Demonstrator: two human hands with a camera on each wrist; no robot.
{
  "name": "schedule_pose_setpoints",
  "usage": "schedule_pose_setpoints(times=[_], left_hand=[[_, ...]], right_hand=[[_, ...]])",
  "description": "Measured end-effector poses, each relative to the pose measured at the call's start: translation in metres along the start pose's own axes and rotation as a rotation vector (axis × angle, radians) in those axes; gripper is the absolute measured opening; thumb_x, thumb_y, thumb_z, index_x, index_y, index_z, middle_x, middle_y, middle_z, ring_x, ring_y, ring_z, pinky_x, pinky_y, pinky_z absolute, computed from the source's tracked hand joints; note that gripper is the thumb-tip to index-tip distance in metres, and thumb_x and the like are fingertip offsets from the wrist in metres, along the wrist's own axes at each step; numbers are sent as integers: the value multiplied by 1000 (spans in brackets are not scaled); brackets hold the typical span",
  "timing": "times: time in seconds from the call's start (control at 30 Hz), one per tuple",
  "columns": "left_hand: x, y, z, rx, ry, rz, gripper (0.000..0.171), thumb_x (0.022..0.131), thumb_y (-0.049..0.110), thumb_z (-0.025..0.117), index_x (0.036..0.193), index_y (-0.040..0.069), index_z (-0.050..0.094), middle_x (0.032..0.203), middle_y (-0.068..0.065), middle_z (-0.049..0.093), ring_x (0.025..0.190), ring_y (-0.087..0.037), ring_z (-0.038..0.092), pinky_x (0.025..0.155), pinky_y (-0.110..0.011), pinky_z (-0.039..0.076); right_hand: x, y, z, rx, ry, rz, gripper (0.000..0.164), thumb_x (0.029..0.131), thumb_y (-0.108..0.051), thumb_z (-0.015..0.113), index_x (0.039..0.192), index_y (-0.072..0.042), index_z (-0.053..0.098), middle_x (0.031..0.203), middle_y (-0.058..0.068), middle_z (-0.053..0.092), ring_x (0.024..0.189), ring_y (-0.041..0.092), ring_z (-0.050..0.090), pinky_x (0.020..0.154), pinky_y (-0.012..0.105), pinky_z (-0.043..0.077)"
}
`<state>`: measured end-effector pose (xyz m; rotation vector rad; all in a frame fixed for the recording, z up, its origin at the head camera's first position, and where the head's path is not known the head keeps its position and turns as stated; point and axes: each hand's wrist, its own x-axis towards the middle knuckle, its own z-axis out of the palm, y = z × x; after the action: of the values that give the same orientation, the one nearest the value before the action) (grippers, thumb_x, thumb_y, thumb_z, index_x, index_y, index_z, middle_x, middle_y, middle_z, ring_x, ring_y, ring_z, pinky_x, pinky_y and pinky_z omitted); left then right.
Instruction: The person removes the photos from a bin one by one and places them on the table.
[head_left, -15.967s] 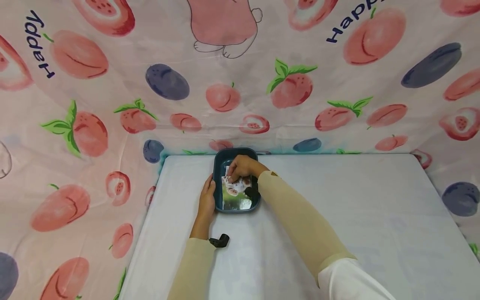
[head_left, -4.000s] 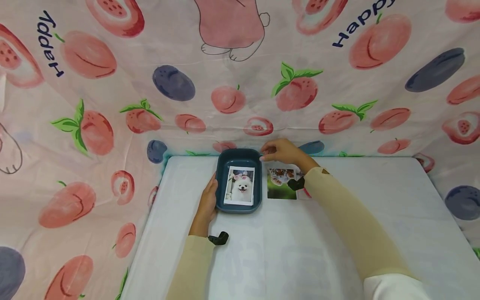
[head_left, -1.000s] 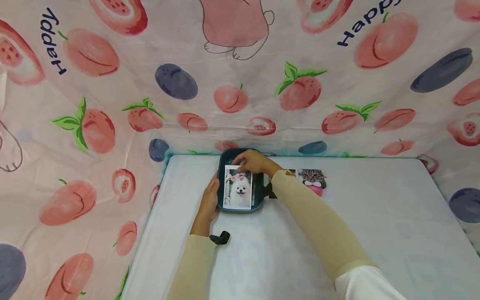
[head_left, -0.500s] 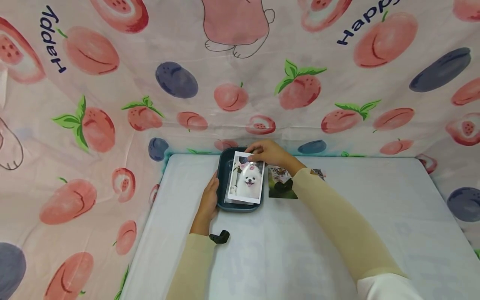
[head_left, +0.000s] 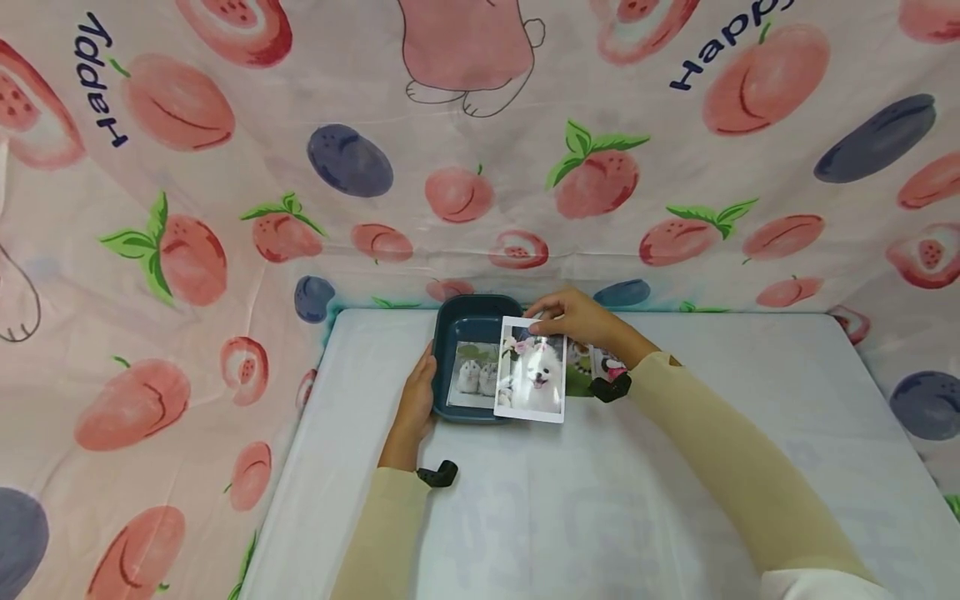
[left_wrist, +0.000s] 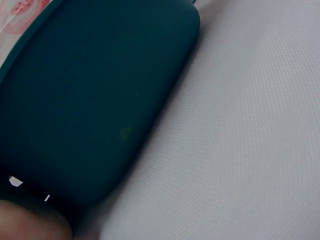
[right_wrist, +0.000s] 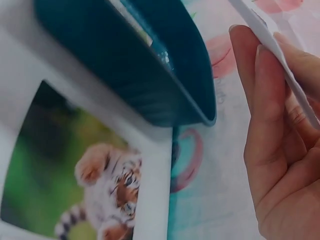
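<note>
A glossy, white-bordered photo of a fluffy white dog is held raised over the right rim of a dark teal, round-cornered tray. Inside lies a hamster photo; a tiger-cub photo lies just beside the tray.

Tray walls obstructing, room rightward over table

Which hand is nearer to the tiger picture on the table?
The right hand: it is raised close by the tiger picture, pinching the dog photo. The left hand is farther off, against the left side of the tray, which lies between.
</note>
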<state>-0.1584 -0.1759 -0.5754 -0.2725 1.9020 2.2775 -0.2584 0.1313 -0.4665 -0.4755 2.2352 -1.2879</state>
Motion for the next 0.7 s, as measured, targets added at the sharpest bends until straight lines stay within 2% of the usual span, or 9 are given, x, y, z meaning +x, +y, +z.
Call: schedule_pose_setpoints(times=[0.07,0.13,0.27,0.5,0.57,0.7], left_hand=[[0,0,0,4,-2,-4,50,113,38,30,162,32,27,170,9,23,159,-18,12,130,-44,12],[0,1,0,10,-2,-3,50,113,39,31,162,32,27,170,9,22,159,-17,11,130,-43,11],[0,0,0,13,0,-5,50,113,39,31,162,33,28,170,9,23,159,-16,11,130,-42,11],[1,0,1,19,13,-8,49,113,38,31,161,34,30,169,10,24,159,-16,11,130,-44,11],[1,-1,0,16,12,-7,49,113,39,31,161,34,30,169,9,23,159,-17,11,130,-44,11],[0,-1,0,5,16,-6,49,113,39,32,161,34,30,169,9,24,159,-18,12,130,-45,12]], right_hand=[[-5,6,-2,2,0,11,36,91,-40,77,123,-25,72,96,8,73,43,17,31,41,30,35],[-11,12,-3,-12,10,6,37,91,-40,78,124,-24,73,94,8,72,49,17,40,46,32,39],[-23,23,-5,-58,42,5,39,89,-42,79,123,-23,73,94,5,74,73,18,57,60,35,50],[-43,42,-5,-54,60,-1,36,89,-38,79,121,-22,75,90,5,75,73,20,60,63,30,49],[-47,50,-3,-42,61,5,37,88,-39,80,120,-20,75,91,3,75,84,20,64,71,31,51],[-54,65,3,-47,54,4,36,88,-41,80,116,-18,76,90,2,74,85,19,63,76,32,50]])
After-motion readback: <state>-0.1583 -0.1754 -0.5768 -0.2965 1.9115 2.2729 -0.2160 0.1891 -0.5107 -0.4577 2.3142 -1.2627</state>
